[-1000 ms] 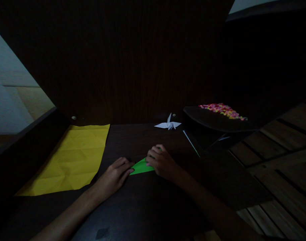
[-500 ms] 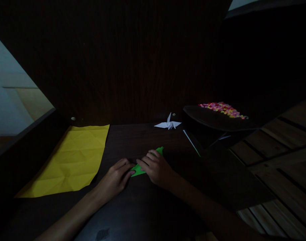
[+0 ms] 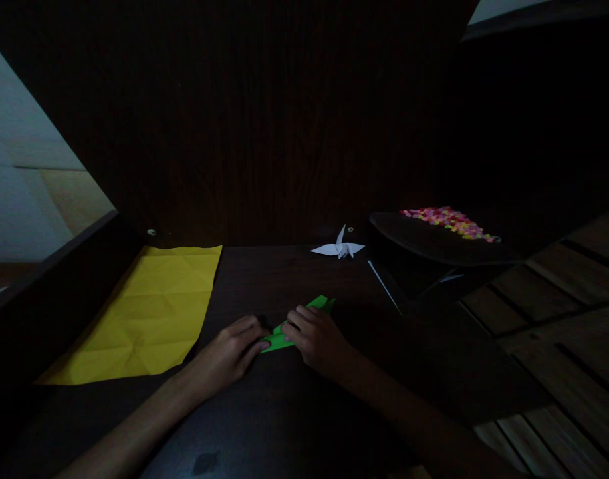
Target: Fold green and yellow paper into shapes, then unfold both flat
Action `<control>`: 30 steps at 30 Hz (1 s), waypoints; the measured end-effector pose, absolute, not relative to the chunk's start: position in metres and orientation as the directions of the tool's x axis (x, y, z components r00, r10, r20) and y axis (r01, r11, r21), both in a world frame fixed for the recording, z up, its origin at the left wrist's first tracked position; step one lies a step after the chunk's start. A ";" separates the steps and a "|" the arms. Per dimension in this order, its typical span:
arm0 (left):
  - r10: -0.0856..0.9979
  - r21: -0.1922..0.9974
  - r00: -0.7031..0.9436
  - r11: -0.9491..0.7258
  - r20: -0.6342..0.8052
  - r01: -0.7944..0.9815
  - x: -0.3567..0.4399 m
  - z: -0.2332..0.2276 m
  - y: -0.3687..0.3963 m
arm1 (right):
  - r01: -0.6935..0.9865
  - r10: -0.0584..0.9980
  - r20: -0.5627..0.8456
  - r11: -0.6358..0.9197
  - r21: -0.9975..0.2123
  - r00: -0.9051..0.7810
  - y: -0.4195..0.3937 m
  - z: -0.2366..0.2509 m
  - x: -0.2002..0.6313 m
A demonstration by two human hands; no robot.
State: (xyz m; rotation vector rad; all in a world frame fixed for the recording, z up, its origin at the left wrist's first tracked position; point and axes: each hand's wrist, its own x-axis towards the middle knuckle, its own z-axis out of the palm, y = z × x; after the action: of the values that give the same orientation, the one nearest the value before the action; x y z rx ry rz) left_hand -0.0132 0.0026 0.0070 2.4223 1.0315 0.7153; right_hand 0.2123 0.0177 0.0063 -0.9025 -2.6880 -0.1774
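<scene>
- Dark wooden table point(image 3: 264, 283) sat under the work.
- Large yellow creased paper sheet point(image 3: 167, 313) lay off to the left.
- Left hand point(image 3: 241, 344) was pinched on one end of a narrow bright-green folded paper point(image 3: 279, 340); right hand point(image 3: 317, 336) curled over its middle, gripping it.
- That paper was mid-table, probably getting creased; next move seemingly called for lined-up edges, firm pressure.
- White folded-paper bird point(image 3: 340, 250) sat behind.

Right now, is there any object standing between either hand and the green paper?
No, nothing visible is in the way. The left hand touches the left end of the green paper, and the right hand lies over its middle. The yellow sheet lies apart, to the left.
</scene>
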 end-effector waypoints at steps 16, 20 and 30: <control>0.729 0.511 0.617 -0.666 0.296 0.543 -0.018 0.002 0.003 | 0.589 0.583 0.287 0.805 -0.077 -0.760 0.028 0.012 0.226; 0.724 0.501 0.588 -0.683 0.361 0.532 -0.014 -0.002 0.001 | 0.580 0.562 0.319 0.813 -0.044 -0.763 0.032 0.007 0.227; 0.723 0.500 0.615 -0.677 0.314 0.540 -0.015 0.005 0.002 | 0.567 0.499 0.429 0.823 0.036 -0.753 0.048 -0.005 0.223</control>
State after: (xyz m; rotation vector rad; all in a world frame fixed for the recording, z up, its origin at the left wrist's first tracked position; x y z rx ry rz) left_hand -0.0152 0.0016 0.0052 2.4851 1.0138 0.7132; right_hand 0.2228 0.0481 -0.0052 -0.7970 -2.6003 -0.2292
